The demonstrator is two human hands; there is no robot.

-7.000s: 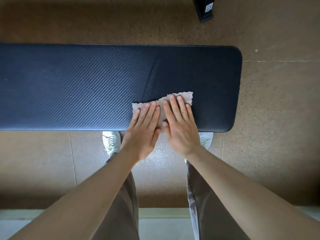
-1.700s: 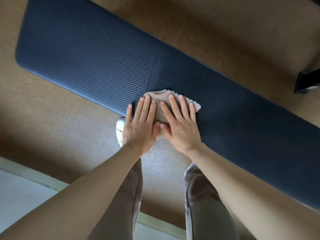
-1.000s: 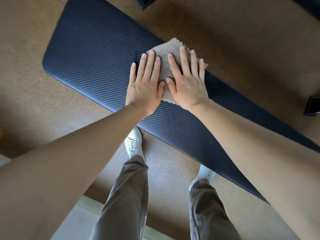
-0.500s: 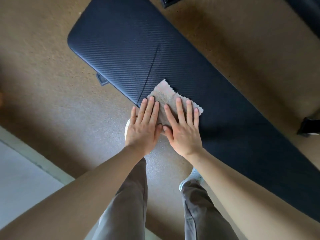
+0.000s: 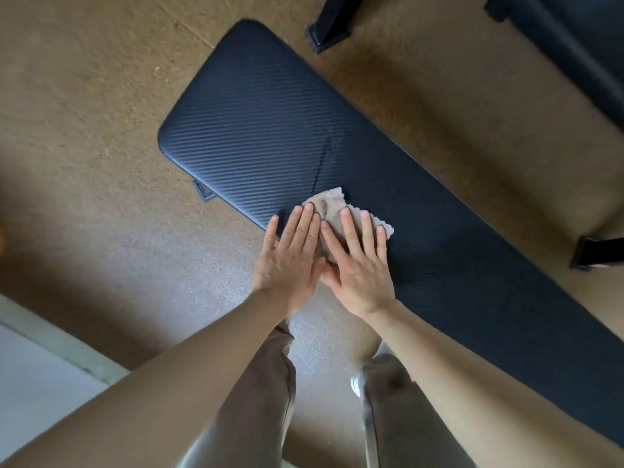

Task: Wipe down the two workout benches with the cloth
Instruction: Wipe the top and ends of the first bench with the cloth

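A long dark blue padded workout bench (image 5: 270, 130) runs diagonally from upper left to lower right. A beige, frayed cloth (image 5: 329, 206) lies on it close to the near edge, just below a seam in the pad. My left hand (image 5: 290, 261) and my right hand (image 5: 361, 268) rest side by side, fingers flat, pressing the cloth against the pad. The palms hang over the bench's near edge and hide most of the cloth. A second dark bench (image 5: 574, 38) shows in the top right corner.
Black frame feet stand on the brown speckled floor at the top (image 5: 334, 25) and at the right (image 5: 597, 253). A small bracket (image 5: 203, 191) pokes out under the bench's left end. My legs in brown trousers stand below the hands. A pale floor strip (image 5: 33, 383) lies bottom left.
One second ago both hands held the cloth at the bench's far edge. They have dragged it back across the pad to the near edge, and the view has shifted toward the bench's left end.
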